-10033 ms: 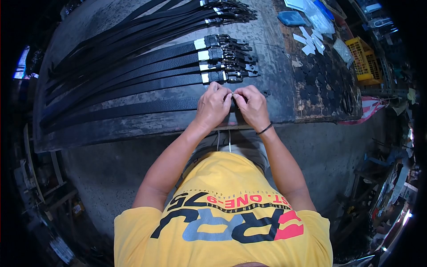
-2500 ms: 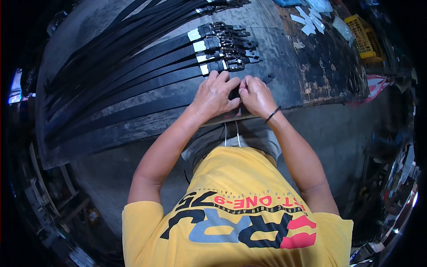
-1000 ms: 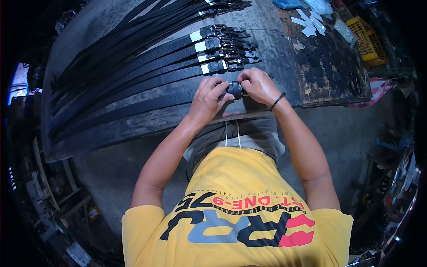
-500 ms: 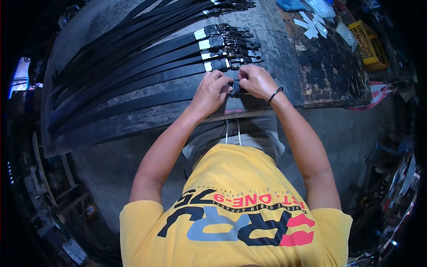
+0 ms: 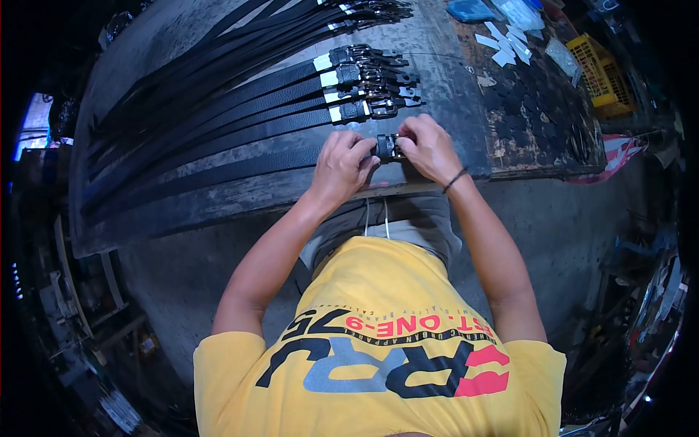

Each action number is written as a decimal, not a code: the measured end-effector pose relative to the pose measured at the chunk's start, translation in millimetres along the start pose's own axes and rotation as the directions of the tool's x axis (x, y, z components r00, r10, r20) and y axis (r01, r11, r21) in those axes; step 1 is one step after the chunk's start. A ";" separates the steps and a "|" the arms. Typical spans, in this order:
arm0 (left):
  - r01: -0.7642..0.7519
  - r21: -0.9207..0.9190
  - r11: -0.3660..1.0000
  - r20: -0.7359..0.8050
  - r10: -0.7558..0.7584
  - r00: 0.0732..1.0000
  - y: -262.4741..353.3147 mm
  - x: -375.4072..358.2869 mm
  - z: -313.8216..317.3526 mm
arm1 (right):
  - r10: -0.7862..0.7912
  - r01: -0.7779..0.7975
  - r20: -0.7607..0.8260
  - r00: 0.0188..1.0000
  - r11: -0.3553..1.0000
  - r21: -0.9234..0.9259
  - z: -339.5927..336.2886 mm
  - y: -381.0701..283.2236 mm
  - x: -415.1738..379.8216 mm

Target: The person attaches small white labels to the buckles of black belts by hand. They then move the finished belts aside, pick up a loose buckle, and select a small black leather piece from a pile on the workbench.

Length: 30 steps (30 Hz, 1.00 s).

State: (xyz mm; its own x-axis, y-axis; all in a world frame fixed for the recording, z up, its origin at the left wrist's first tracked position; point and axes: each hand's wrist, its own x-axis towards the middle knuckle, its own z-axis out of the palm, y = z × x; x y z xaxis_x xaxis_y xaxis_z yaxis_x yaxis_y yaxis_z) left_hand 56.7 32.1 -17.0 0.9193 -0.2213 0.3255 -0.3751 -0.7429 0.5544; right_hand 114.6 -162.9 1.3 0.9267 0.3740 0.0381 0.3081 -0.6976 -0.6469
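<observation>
A long black leather belt (image 5: 218, 173) lies across the worn dark table (image 5: 240, 200), running left from my hands. My left hand (image 5: 341, 164) pinches the belt's end just left of its buckle (image 5: 386, 148). My right hand (image 5: 429, 148) grips the buckle from the right, fingers curled over it. The two hands almost touch. A black band sits on my right wrist.
Several finished black belts (image 5: 240, 109) with white tags and metal buckles lie in rows behind my hands, with more at the far edge. White paper strips (image 5: 510, 45), a blue item (image 5: 470, 10) and a yellow crate (image 5: 597, 65) are at the right. The table's front edge runs under my wrists.
Over ten seconds both hands stayed at the belt's end, turning the buckle. In the last half second they shifted slightly down and right, and the buckle shows between them.
</observation>
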 end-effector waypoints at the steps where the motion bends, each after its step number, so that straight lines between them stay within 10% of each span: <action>1: -0.028 -0.013 1.000 -0.011 0.028 1.000 -0.5 -0.8 2.0 | -0.027 0.027 -0.025 0.999 1.000 0.015 -5.5 5.4 -6.1; 13: -0.048 -0.032 0.998 -0.042 0.046 0.998 -4.6 -2.9 5.6 | -0.196 0.200 -0.112 0.974 0.979 0.030 -5.7 3.9 -4.8; 26: 0.032 0.123 0.992 0.053 -0.039 0.998 -0.8 1.7 -1.0 | 0.081 -0.073 0.472 0.878 0.997 -0.036 5.0 12.0 69.7; 30: 0.015 0.062 0.998 0.009 -0.016 1.000 -8.9 -3.1 -4.3 | -0.015 -0.001 0.187 0.982 0.996 0.086 -25.1 21.9 18.8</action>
State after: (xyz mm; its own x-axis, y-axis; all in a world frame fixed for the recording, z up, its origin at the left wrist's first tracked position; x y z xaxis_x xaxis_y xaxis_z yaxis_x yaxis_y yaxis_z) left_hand 56.7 42.1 -19.6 0.9261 -0.2155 0.3095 -0.3530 -0.7842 0.5103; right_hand 144.1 -186.4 7.0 0.8653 0.4922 -0.0952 0.2875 -0.6428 -0.7100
